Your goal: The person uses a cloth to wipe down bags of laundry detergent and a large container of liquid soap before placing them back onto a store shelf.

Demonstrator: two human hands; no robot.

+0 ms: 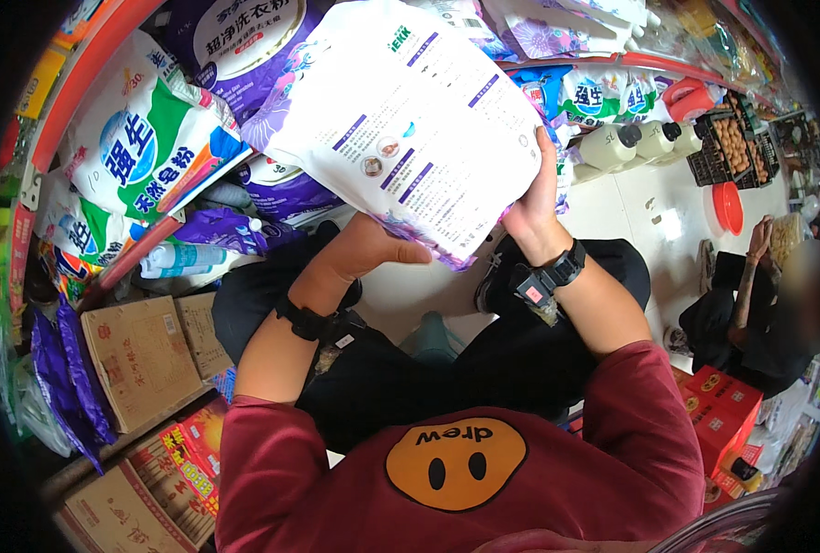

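A large white plastic detergent bag [437, 131] with purple flower print is held up in front of me, its printed side facing me. My left hand [365, 252] grips the near lower edge, thumb on top and the other fingers hidden beneath. On the bag's right side, my right hand [538, 193] supports it, with most of its fingers hidden behind. Just beyond the bag stands a purple laundry powder bag [244, 41]. White and green soap powder bags [130, 138] lean on the shelf to the left.
A red shelf edge [140, 259] curves along my left, above cardboard boxes [140, 359]. Pale jugs [610, 148] stand on the tiled floor to the right, near a crate of eggs [731, 142] and a red basin [728, 207]. Another person [748, 325] sits at far right.
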